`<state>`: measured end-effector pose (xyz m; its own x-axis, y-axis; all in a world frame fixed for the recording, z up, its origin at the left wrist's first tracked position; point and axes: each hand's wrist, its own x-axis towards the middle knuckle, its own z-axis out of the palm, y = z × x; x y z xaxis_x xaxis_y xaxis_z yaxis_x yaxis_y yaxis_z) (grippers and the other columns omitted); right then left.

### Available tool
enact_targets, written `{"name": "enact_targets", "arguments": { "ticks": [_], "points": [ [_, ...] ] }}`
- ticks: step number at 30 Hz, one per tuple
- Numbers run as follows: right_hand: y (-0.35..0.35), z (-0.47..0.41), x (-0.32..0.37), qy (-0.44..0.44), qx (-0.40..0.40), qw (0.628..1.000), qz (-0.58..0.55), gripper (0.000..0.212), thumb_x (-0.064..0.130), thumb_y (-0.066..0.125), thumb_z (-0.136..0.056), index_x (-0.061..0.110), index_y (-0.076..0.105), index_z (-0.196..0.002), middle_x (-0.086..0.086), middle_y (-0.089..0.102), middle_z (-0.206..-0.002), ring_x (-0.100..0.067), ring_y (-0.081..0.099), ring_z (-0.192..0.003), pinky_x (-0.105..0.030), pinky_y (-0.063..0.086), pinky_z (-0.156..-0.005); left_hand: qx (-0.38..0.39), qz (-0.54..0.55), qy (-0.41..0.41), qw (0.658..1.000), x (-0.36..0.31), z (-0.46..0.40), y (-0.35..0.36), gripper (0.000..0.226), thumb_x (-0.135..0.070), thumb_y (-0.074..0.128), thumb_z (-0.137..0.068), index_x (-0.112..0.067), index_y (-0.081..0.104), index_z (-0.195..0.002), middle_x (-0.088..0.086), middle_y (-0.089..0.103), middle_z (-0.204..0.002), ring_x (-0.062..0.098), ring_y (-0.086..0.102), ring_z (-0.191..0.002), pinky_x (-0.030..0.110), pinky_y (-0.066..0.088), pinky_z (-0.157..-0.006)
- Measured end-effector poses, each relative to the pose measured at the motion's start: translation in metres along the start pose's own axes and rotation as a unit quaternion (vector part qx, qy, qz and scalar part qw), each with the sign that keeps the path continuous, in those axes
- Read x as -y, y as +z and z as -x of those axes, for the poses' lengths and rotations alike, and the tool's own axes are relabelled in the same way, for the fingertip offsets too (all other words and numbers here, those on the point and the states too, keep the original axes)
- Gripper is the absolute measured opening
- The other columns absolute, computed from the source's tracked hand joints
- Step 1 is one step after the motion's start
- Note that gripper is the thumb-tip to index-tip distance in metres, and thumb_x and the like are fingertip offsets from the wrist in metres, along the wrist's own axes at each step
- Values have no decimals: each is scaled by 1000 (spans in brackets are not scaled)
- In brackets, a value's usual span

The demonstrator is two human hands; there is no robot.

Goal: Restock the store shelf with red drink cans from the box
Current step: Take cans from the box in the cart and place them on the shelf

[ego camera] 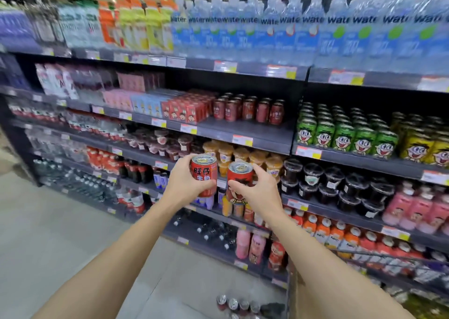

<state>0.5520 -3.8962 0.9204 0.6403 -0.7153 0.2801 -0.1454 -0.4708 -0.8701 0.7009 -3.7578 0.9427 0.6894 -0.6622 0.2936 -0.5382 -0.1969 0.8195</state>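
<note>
**Two cans in hand, shelf gap waiting**

Left hand [185, 181] curled round an upright red can [203, 173], thumb side toward the camera, label of white characters facing out. Right hand [258, 192] wrapped round a second red can [239, 176] from the right, fingertips on its printed face, silver top showing. Both cans raised in front of the shelving, just beside each other, not yet on any shelf.

Up and beyond: a group of matching red cans [249, 109] already standing toward the back of the grey shelf [245, 130], with a broad bare strip of shelf in front of them and to their right. Red cartons [188, 109] to the left, green cans [345, 131] in the next bay.

Down at the bottom edge: more cans [239, 304] showing silver tops, apparently the supply; the box itself hard to make out.

Judged progress: partway. Some stock in place, front rows unfilled, these two next to go up, several more left below.
</note>
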Motion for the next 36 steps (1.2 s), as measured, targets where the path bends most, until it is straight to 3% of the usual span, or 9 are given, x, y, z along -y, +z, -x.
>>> {"name": "enact_targets", "arguments": {
  "ticks": [2, 4, 8, 11, 18, 23, 28, 30, 36],
  "points": [
    [-4, -13, 12, -11, 4, 1000, 14, 43, 39, 81, -78, 38, 53, -111, 24, 61, -99, 2, 59, -95, -12, 46, -80, -6, 5, 7, 1000, -7, -14, -7, 65, -26, 87, -69, -34, 44, -117, -5, 54, -117, 13, 57, -105, 30, 51, -85],
    [-7, -27, 20, -22, 7, 999, 32, 40, 36, 81, -80, 39, 52, -108, 32, 53, -89, 9, 54, -86, -3, 38, -71, 1, 17, 15, 1000, -13, -27, -10, 63, -25, 86, -71, -33, 45, -118, -6, 55, -115, 13, 58, -105, 26, 50, -81],
    [-3, -59, 25, -28, -9, 999, 39, 55, 41, 81, -76, 26, 61, -124, 15, 65, -100, -5, 63, -94, -23, 52, -84, 14, 21, 23, 999, -14, -57, -9, 67, -25, 85, -71, -29, 46, -125, -6, 55, -120, 11, 57, -106, 23, 49, -79],
    [4, -86, 16, -26, -26, 999, 38, 53, 46, 81, -73, 31, 62, -119, 11, 70, -106, -8, 65, -99, -30, 55, -88, 25, 16, 19, 999, -6, -82, -3, 72, -25, 86, -69, -26, 46, -129, -6, 55, -120, 11, 58, -105, 27, 51, -83],
    [29, -163, -6, -7, -56, 998, 18, 39, 41, 82, -73, 35, 63, -107, 15, 71, -98, -3, 66, -93, -33, 57, -86, 67, 6, 4, 998, 13, -165, 9, 65, -18, 86, -71, -29, 42, -118, -12, 55, -107, 8, 57, -97, 10, 42, -67],
    [38, -220, -19, 3, -93, 996, 13, 36, 38, 82, -74, 38, 61, -104, 16, 70, -96, -1, 65, -91, -30, 56, -83, 92, -16, 24, 995, 22, -239, 21, 74, -25, 88, -67, -24, 46, -128, -7, 58, -118, 9, 60, -103, 21, 49, -79],
    [36, -265, -29, 18, -122, 992, 18, 34, 35, 82, -76, 38, 60, -101, 21, 65, -90, 7, 61, -85, -18, 51, -73, 101, -17, 49, 994, 26, -296, 35, 74, -25, 89, -66, -24, 48, -127, -10, 60, -113, 6, 59, -99, 13, 44, -71],
    [34, -280, -30, 26, -125, 991, 29, 36, 37, 82, -76, 38, 59, -103, 21, 64, -92, 5, 62, -86, -20, 51, -75, 105, -6, 47, 993, 29, -312, 42, 75, -23, 89, -66, -22, 48, -128, -8, 60, -114, 6, 59, -98, 10, 44, -69],
    [28, -316, -41, 46, -156, 985, 50, 38, 41, 82, -74, 42, 58, -103, 19, 67, -97, -2, 66, -91, -29, 57, -82, 129, -9, 59, 990, 36, -357, 66, 89, -18, 90, -61, -17, 45, -138, -1, 56, -128, 15, 58, -111, 31, 53, -90]
  ]
}}
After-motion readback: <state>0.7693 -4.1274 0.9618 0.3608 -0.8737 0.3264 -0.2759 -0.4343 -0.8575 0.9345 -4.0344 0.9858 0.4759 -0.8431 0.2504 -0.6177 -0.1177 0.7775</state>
